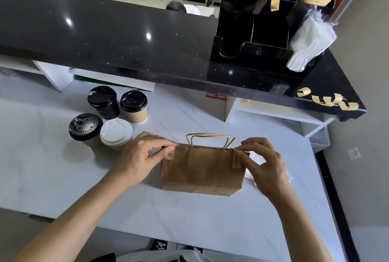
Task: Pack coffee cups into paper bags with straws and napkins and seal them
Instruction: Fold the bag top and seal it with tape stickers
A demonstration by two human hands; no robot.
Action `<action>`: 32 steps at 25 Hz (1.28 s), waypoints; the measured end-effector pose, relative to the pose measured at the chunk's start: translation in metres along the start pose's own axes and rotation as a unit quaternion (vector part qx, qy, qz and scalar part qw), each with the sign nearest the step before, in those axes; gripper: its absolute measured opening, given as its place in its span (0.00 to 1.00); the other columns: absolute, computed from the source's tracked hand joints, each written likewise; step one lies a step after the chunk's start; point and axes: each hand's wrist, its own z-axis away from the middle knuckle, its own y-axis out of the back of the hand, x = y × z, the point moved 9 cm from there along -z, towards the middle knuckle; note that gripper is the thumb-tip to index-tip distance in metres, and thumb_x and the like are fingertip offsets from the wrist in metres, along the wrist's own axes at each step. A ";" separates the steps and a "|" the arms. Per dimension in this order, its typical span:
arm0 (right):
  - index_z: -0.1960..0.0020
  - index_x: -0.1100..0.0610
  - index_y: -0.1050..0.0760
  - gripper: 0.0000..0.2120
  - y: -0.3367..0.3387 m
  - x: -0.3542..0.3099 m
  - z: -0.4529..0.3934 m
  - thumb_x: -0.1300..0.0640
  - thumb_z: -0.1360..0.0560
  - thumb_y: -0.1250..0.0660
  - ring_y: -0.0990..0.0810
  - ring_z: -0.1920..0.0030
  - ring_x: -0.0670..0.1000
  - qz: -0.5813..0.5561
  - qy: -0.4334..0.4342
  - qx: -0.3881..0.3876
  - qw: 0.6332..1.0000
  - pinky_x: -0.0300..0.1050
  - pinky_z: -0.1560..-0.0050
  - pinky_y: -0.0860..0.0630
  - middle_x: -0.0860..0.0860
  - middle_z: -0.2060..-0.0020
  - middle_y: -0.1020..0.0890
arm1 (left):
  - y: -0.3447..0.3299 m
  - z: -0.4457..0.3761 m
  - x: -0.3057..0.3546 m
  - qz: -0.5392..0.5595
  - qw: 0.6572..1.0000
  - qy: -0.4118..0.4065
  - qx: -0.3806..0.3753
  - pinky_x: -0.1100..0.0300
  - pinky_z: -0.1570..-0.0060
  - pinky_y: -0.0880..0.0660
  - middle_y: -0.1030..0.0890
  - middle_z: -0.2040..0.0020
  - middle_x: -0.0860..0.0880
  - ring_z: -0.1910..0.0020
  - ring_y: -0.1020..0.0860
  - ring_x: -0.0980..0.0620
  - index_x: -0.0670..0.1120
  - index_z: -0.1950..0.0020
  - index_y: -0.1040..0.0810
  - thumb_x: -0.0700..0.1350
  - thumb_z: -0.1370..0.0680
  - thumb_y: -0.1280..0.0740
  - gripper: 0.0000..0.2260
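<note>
I see the paper bag [202,169] lying lengthwise between both hands, left fingers [168,147] pinching its near corner, right fingers [239,156] pinching the tape strip [236,161].

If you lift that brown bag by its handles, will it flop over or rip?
The paper bag probably stays stiff: it stands upright with crisp sides. The twisted handles look sturdy, so ripping seems unlikely. Its weight is unclear, since the contents are hidden.

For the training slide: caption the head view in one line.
Both hands, left hand and right hand, pinch tape strips on a brown paper bag beside four lidded coffee cups.
</note>
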 end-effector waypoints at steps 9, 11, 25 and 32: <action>0.47 0.42 0.17 0.12 -0.001 0.008 0.004 0.56 0.26 0.23 0.19 0.41 0.48 -0.010 0.001 -0.018 1.000 0.41 0.44 0.27 0.39 0.48 0.15 | -0.004 0.001 -0.009 0.028 0.999 0.037 -0.022 0.72 0.42 0.31 0.17 0.48 0.67 0.40 0.24 0.59 0.62 0.45 0.15 0.51 0.24 0.24 0.10; 0.50 0.43 0.17 0.10 -0.001 0.012 0.004 0.56 0.26 0.23 0.19 0.43 0.48 -0.015 -0.007 -0.011 1.000 0.43 0.45 0.26 0.40 0.50 0.14 | -0.006 0.002 -0.011 0.024 0.998 0.043 -0.032 0.73 0.41 0.33 0.18 0.45 0.68 0.38 0.25 0.60 0.62 0.43 0.16 0.51 0.27 0.22 0.13; 0.34 0.40 0.23 0.23 -0.017 0.031 0.016 0.44 0.27 0.24 0.21 0.37 0.41 -0.059 -0.038 -0.034 0.997 0.35 0.40 0.26 0.36 0.38 0.19 | -0.032 0.026 -0.036 0.134 0.982 0.128 -0.044 0.61 0.34 0.28 0.24 0.32 0.64 0.32 0.25 0.59 0.63 0.25 0.30 0.50 0.28 0.19 0.35; 0.21 0.34 0.41 0.47 -0.050 0.059 0.042 0.38 0.34 0.21 0.27 0.28 0.41 -0.134 -0.076 -0.087 0.984 0.46 0.30 0.28 0.35 0.26 0.30 | -0.070 0.064 -0.063 0.238 0.948 0.209 -0.042 0.60 0.35 0.24 0.28 0.28 0.65 0.31 0.25 0.62 0.65 0.21 0.40 0.51 0.32 0.17 0.47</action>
